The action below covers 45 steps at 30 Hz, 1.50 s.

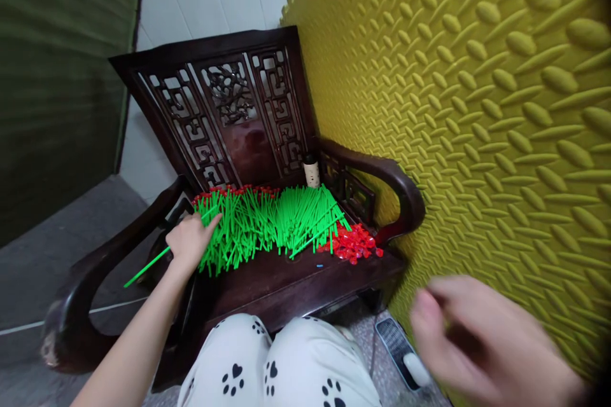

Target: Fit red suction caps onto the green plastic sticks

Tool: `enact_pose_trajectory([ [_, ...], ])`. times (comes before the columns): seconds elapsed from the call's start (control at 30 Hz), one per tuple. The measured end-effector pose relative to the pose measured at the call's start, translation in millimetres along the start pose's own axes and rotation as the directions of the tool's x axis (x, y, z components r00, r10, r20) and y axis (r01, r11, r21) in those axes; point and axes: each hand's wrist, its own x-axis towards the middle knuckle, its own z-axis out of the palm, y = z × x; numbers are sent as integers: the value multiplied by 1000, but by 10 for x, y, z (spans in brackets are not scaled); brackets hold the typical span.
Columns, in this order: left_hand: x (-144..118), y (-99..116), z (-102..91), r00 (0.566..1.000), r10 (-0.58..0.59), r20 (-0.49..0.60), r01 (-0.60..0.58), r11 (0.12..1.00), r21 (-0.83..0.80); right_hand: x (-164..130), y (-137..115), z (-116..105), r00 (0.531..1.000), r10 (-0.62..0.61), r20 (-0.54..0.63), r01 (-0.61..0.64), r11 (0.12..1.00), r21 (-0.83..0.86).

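Here's a green stick (147,268), running through the left hand's (188,238) grip, its long end jutting out past the chair's near-left armrest side! Thin, straight, vividly bright. The left fingers are curled closed around it, thumb poking out towards the heap of green sticks (252,226) on the wooden chair (286,280). Red pieces (356,245) lie at the heap's right end. And the right hand (477,331) (badly blurred!) hangs well apart, fingers curled; whether it holds anything, I can't tell.
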Motion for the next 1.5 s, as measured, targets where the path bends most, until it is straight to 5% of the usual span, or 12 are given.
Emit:
enact_pose_trajectory([
  [0.07, -98, 62, -133, 996, 90, -30, -91, 995, -34, 76, 290, 309, 985, 166, 52, -159, 981, -113],
  [0.1, -168, 97, -200, 987, 155, -33, -157, 986, -57, 70, 452, 470, 940, 295, 174, -271, 951, -150],
  [0.17, -356, 170, -325, 953, 303, -23, -303, 947, -108, -25, 755, 763, 727, 527, 441, -450, 850, -275],
  [0.23, -593, 243, -433, 885, 465, -25, -462, 871, -170, -177, 970, 982, 648, 591, 480, -468, 807, -361],
  [0.33, -958, 357, -568, 769, 635, -77, -628, 728, -275, -359, 1085, 1171, 611, 652, 449, -464, 755, -464],
  [0.57, -1363, 665, -813, 617, 776, -132, -726, 496, -475, -385, 1019, 1343, 619, 710, 337, -433, 666, -607],
  [0.87, -1509, 874, -759, 646, 759, -86, -663, 502, -555, -367, 966, 1339, 704, 632, 325, -351, 706, -615],
  [1.13, -1522, 864, -726, 667, 745, -26, -615, 531, -583, -158, 977, 1467, 691, 634, 348, -400, 736, -546],
  [1.37, -1516, 793, -769, 742, 665, -90, -539, 511, -670, 18, 361, 1340, 790, 563, 244, -541, 827, -155],
  [1.43, -1528, 769, -773, 751, 648, -127, -531, 479, -700, 58, 85, 1291, 759, 576, 303, -631, 765, 125],
  [1.5, -1545, 746, -773, 758, 628, -178, -532, 437, -725, 74, -176, 1225, 654, 588, 476, -743, 380, 552],
])
